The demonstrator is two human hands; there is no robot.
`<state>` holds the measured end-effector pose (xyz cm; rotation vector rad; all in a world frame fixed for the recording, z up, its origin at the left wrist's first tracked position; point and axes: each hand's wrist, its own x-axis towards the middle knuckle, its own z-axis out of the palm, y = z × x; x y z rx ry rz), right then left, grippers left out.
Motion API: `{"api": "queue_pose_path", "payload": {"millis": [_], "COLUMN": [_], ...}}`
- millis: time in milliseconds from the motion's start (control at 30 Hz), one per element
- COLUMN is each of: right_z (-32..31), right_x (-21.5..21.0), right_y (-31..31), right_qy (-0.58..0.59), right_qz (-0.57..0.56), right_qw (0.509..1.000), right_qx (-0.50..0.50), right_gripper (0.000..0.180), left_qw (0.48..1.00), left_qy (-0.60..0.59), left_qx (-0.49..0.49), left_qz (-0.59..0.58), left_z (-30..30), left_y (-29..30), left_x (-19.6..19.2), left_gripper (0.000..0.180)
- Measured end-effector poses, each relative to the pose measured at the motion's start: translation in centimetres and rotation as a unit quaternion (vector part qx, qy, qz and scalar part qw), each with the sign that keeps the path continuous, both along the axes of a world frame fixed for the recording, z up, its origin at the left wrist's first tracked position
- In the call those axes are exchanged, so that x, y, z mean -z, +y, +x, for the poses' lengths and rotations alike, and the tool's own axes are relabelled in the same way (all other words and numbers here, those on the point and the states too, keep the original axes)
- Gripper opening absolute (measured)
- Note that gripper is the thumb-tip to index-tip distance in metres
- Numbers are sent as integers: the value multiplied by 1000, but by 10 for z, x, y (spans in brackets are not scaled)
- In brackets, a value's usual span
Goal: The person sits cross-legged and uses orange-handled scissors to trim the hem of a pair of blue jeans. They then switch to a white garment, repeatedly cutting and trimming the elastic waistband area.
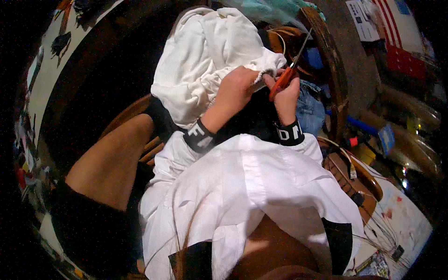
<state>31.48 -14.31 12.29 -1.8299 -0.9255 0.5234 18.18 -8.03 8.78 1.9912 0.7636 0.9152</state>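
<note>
A gathered white cloth garment [205, 56] lies bunched over my lap. My left hand [235, 91] is closed on its puckered edge, fingertips partly hidden in the folds. Just to the right, my right hand [286, 95] is closed around a pair of scissors with orange handles [282, 85]. Their metal blades point up and away from me, beyond the cloth. The fingertips of both hands nearly meet at the gathered edge. Whether the right fingers also pinch the cloth, I cannot tell.
A dark wooden rim [333, 79] curves along the right, with blue denim [310, 109] beside my right wrist. Pale teal fabric [275, 11] lies at the far side. Thin cables [385, 240] trail at the lower right, near a stained pale surface [406, 210].
</note>
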Motion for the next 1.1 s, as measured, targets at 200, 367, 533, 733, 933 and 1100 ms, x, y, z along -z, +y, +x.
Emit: {"api": "queue_pose_path", "payload": {"millis": [200,367,533,733,933,1100], "right_z": [20,32,28,23,5,7], "right_x": [32,12,-21,-21,-26,-30], "right_y": [-4,-14,-15,-14,-2,0], "right_qy": [220,185,-168,142,131,241], "right_qz": [112,135,60,10,40,-132], "right_qw": [968,973,984,985,966,939], "right_qx": [39,40,-22,-100,-221,-208], "right_gripper": [19,14,10,24,28,36], "left_qw": [993,967,957,999,866,778], "left_qy": [13,45,83,28,-169,-236], "left_qx": [-73,-150,-170,20,10,32], "left_qz": [92,201,221,13,-471,-581], "left_z": [-18,-43,-63,-67,-59,-63], "left_y": [-5,9,11,11,6,4], "left_x": [-27,-28,-29,-30,-29,-20], "left_gripper": [37,23,25,28,25,28]}}
